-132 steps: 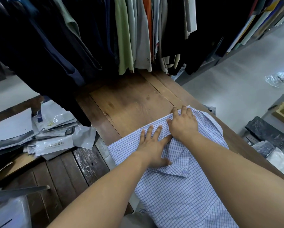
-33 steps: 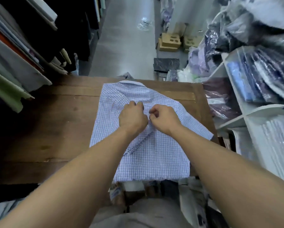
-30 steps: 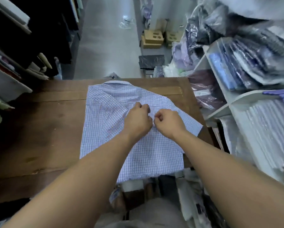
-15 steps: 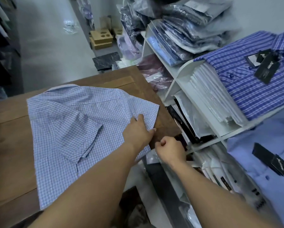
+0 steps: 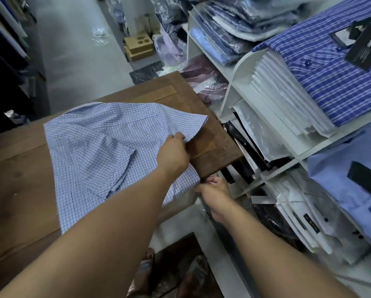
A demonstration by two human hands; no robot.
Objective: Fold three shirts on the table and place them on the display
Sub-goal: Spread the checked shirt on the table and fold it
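A light blue checked shirt [image 5: 98, 151] lies partly folded on the wooden table [image 5: 18, 190], one sleeve folded across its middle. My left hand [image 5: 173, 153] grips the shirt's right edge and lifts it off the table. My right hand [image 5: 212, 188] is lower, beside the table's corner, pinching the shirt's lower edge where it hangs over the table side. The white display shelf [image 5: 240, 67] stands to the right, with a folded blue striped shirt [image 5: 330, 67] on top and a plain light blue shirt [image 5: 352, 186] below it.
Shelf cubbies hold stacks of bagged shirts [image 5: 287, 104]. Dark clothes [image 5: 3, 61] hang at the left. Cardboard boxes [image 5: 139, 46] and a dark packet sit on the grey floor beyond the table. My feet in sandals [image 5: 193, 274] show below.
My view has swung right towards the shelf. Both hands moved from the shirt's middle to its right edge; the left now lifts that edge and the right holds the edge below the table corner.
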